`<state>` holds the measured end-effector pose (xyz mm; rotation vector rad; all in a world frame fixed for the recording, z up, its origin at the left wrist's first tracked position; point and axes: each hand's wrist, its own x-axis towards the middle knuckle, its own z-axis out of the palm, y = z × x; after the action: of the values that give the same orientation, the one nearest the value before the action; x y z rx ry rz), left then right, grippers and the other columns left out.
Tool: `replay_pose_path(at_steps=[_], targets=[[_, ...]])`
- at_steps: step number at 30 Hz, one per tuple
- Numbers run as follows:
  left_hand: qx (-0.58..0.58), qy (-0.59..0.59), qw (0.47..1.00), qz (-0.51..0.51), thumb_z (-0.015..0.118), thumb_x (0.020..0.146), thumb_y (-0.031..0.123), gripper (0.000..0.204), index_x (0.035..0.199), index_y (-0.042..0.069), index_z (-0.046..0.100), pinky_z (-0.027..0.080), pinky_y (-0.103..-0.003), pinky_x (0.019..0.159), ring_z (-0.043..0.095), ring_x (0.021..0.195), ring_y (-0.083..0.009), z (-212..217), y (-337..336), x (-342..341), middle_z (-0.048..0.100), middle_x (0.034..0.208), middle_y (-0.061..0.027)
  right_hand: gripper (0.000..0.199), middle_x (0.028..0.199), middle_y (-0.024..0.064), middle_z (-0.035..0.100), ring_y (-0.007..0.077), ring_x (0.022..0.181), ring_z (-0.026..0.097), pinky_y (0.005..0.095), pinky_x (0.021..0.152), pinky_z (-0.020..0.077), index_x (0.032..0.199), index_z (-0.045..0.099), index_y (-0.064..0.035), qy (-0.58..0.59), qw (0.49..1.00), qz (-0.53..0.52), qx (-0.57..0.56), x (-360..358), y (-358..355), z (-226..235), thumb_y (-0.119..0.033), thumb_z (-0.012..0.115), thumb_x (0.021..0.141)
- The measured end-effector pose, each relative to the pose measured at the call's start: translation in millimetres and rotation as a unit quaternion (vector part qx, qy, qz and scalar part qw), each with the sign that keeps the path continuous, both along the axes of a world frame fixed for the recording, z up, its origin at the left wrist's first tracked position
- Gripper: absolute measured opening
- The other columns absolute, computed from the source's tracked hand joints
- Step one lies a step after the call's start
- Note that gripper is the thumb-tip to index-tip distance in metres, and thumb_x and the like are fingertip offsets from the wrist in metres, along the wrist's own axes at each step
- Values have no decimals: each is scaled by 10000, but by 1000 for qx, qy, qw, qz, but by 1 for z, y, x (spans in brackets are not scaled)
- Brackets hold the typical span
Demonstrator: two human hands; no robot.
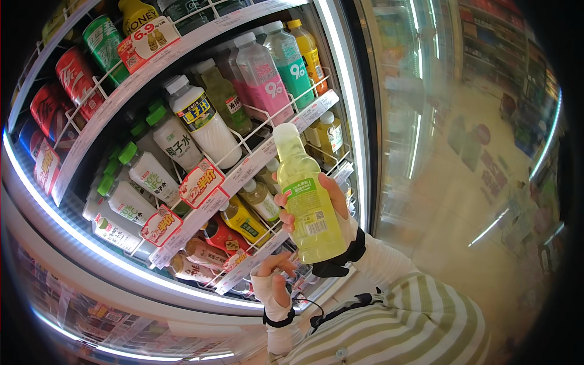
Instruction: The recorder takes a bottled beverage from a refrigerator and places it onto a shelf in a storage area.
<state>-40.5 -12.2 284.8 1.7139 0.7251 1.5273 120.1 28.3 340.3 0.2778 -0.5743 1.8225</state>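
A clear plastic bottle (310, 201) of pale yellow-green drink, with a whitish cap and a green label, is held up in front of the chiller shelves. My right hand (333, 193) is wrapped round its middle, the fingers showing at its left side. The bottle tilts slightly, cap up, with its printed back label toward me. Lower down and to the left, my left hand (275, 274) is empty, its fingers loosely bent and apart from the thumb. It is nearest the bottom shelf's front edge. Both wrists wear black straps over white sleeves.
A lit drinks chiller (267, 149) fills the left, its wire-fronted shelves holding several bottles. Red cans (78, 76) stand at the upper left, white bottles with green caps (149, 173) on the middle shelf. Red-and-white price cards (202, 182) stick out. Pale floor (426, 225) lies at right.
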Motion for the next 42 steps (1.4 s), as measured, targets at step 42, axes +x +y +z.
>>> replay_pose_path(at_steps=[42], targets=[[-7,-21,1000,-6,513,864,343,374,848,-20,600,409,-243,565,527,579,-135,3,-14,24,545,614,-65,709,993,69,482,206,799,532,344,733,447,1276,327,-74,137,988,75,8,20,-1,-9,-473,597,757]])
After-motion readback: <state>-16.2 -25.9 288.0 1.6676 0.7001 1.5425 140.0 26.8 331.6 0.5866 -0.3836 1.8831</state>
